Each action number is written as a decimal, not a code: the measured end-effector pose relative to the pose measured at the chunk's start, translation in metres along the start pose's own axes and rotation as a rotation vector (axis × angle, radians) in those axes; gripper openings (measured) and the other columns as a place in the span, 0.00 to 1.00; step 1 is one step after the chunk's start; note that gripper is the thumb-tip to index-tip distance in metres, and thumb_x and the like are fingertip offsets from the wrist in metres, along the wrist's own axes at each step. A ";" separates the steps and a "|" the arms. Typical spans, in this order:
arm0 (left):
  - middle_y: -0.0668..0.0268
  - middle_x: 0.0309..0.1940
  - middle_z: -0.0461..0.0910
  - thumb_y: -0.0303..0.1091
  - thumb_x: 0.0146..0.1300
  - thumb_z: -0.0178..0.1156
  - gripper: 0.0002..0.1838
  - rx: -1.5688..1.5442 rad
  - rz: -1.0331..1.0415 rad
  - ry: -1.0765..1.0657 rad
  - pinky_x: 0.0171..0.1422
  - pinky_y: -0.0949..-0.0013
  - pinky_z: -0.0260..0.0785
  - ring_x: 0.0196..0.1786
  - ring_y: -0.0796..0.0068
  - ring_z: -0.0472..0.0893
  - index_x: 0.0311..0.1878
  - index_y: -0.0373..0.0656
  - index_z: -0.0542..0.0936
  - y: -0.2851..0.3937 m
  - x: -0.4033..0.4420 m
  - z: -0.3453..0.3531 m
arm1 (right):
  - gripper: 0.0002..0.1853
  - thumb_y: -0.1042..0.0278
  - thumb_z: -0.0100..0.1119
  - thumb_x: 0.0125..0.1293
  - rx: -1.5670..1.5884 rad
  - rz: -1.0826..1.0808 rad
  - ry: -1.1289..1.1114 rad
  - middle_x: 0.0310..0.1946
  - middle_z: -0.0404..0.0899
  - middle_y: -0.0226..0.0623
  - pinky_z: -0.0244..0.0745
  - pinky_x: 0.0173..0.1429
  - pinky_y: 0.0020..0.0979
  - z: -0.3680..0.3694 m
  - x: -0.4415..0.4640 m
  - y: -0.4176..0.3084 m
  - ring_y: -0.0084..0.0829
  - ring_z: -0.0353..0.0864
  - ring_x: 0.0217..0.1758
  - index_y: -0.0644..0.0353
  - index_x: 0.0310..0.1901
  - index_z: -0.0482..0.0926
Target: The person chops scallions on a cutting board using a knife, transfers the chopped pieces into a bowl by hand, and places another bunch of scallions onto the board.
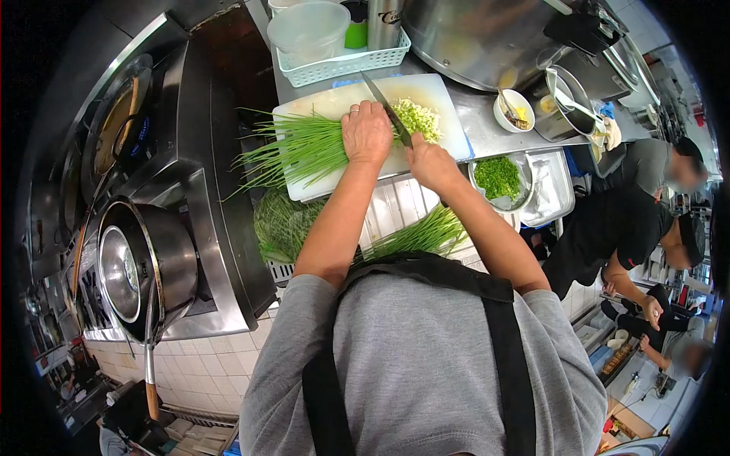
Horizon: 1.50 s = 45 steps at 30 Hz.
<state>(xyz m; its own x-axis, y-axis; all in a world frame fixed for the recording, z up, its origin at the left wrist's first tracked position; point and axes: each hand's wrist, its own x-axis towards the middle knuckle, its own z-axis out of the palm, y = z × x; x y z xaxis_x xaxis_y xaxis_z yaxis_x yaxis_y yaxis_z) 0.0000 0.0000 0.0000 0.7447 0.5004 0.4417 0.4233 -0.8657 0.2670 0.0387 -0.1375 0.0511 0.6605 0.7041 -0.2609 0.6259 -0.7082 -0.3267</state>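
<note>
1. At the far left, a pan sits on the stove, a blue flame beside it
2. Nearer the person, a pot stands on the stove, and a wooden-ended handle juts out from it
3. The stalks lie across the left half of the board, their green tips hanging past its left edge
4. Behind the board, a basket holds a clear tub
5. The left hand pins the stalks to the board, fingers drawn together and bent; its thumb is hidden
6. The knife slants over the board, just beside the left hand's fingers, its tip pointing away from the person
7. Chopped bits lie piled just right of the blade
8. The right hand is wrapped firmly round the knife's handle
9. Right of the board, a bowl holds finely cut greens, with a tray next to it
10. At the far right, a co-worker in black bends forward
</note>
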 end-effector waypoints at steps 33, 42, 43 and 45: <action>0.61 0.36 0.76 0.31 0.58 0.52 0.06 -0.002 -0.021 -0.003 0.48 0.58 0.68 0.45 0.61 0.76 0.35 0.42 0.77 -0.001 0.002 0.002 | 0.16 0.63 0.42 0.68 -0.011 -0.052 -0.077 0.35 0.81 0.59 0.76 0.44 0.49 -0.027 -0.013 -0.007 0.55 0.82 0.38 0.70 0.45 0.72; 0.59 0.37 0.76 0.31 0.58 0.52 0.07 -0.024 -0.026 -0.013 0.49 0.57 0.68 0.45 0.59 0.76 0.36 0.42 0.77 -0.001 -0.002 0.003 | 0.16 0.63 0.45 0.68 0.069 0.044 -0.288 0.33 0.81 0.61 0.76 0.46 0.48 -0.069 -0.009 -0.024 0.52 0.83 0.39 0.70 0.44 0.72; 0.59 0.37 0.76 0.31 0.58 0.52 0.07 -0.024 -0.031 -0.009 0.49 0.57 0.68 0.45 0.59 0.76 0.36 0.42 0.77 -0.001 -0.002 0.003 | 0.16 0.63 0.45 0.68 0.098 0.065 -0.296 0.34 0.80 0.61 0.76 0.47 0.48 -0.068 -0.016 -0.027 0.52 0.83 0.40 0.70 0.44 0.72; 0.59 0.37 0.76 0.31 0.58 0.52 0.07 -0.024 -0.042 -0.019 0.49 0.57 0.68 0.45 0.58 0.76 0.36 0.42 0.77 0.000 -0.002 0.002 | 0.16 0.64 0.45 0.68 0.158 0.111 -0.309 0.35 0.80 0.62 0.75 0.48 0.49 -0.065 -0.026 -0.029 0.53 0.82 0.41 0.71 0.44 0.72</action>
<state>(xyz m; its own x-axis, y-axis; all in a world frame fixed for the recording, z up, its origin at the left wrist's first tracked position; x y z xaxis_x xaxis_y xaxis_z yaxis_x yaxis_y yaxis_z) -0.0001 -0.0010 -0.0022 0.7362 0.5358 0.4134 0.4422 -0.8433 0.3055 0.0307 -0.1384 0.1267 0.5490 0.6231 -0.5571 0.4698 -0.7813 -0.4110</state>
